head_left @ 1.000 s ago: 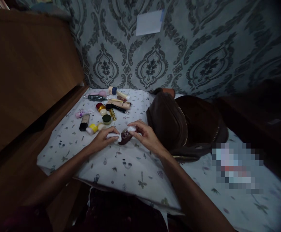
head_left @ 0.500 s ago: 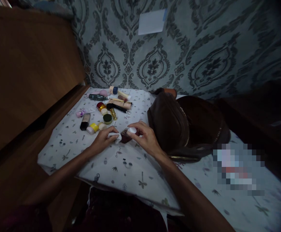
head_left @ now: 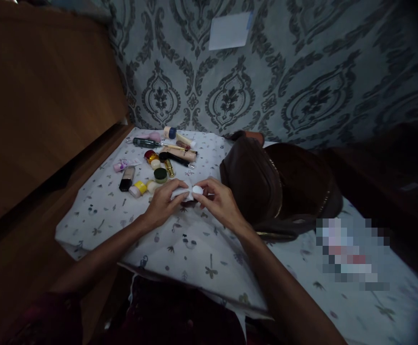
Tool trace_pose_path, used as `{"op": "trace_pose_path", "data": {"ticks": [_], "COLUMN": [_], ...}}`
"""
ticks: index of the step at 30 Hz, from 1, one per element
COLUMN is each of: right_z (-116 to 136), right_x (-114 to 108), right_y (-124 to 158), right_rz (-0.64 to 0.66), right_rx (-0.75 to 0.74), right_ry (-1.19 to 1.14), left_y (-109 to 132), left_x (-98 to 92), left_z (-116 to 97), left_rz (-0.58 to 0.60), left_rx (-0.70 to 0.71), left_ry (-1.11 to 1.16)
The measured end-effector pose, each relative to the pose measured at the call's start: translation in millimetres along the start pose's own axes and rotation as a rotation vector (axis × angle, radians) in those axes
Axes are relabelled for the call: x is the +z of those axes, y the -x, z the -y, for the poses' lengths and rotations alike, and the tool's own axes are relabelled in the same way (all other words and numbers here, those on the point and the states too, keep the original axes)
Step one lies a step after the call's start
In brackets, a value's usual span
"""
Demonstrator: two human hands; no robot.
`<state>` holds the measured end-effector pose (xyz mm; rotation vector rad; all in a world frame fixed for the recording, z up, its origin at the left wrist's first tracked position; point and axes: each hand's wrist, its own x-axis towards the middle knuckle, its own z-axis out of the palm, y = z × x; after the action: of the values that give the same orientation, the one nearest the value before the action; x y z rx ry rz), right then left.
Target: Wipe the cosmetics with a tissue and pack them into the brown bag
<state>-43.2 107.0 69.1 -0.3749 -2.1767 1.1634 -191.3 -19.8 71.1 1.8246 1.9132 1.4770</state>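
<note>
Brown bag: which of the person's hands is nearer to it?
Right. The right hand is just beside the brown bag; the left hand sits farther away, toward the cosmetics.

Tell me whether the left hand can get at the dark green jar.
Probably yes: the dark green jar lies just beyond the left hand, nothing covering it, though that hand grips a white wipe.

Hands: two are counted, one left hand (head_left: 163, 205) and one right hand (head_left: 219, 201). One small bottle (head_left: 197, 190) and one white pad (head_left: 179, 193) are recorded. One brown bag (head_left: 262, 184) is listed. Cosmetics (head_left: 158, 160): roughly a dozen are tallied, though the exact count cannot be told. One paper sheet (head_left: 230, 30) is noted.
</note>
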Motion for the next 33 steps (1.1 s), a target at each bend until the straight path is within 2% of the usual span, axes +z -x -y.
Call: {"op": "trace_pose_path", "data": {"ticks": [3, 7, 11, 16, 20, 23, 26, 30, 33], "right_z": [-3, -7, -12, -11, -10, -8, -5, -1, -1], "right_x": [1, 1, 1, 0, -3, -2, 0, 3, 5], "right_y": [-1, -2, 0, -1, -3, -2, -2, -1, -1], "right_rz": [-0.07, -0.086, -0.09, -0.052, 0.022, -0.021, -0.101, -0.148, -0.155], "right_rx": [0.017, -0.064, -0.032, -0.01, -0.022, -0.026, -0.023, 0.028, 0.078], "right_ry": [0.05, 0.13, 0.091, 0.052, 0.03, 0.034, 0.107, 0.089, 0.057], "left_y": [1, 4, 10, 20, 20, 16, 11, 5, 2], "left_x": [5.2, 11.8, 14.7, 11.4, 8.5, 6.2, 2.6, 0.9, 4.5], "left_z": [-1, 0, 13, 35, 41, 36, 22, -1, -7], "left_rz": [0.0, 0.004, 0.068, 0.174, 0.225, 0.198, 0.122, 0.012, -0.011], "left_rx": [0.024, 0.078, 0.133, 0.045, -0.018, -0.039, -0.041, 0.053, 0.138], "left_ry": [0.005, -0.033, -0.106, -0.182, -0.18, -0.135, -0.063, -0.035, -0.056]}}
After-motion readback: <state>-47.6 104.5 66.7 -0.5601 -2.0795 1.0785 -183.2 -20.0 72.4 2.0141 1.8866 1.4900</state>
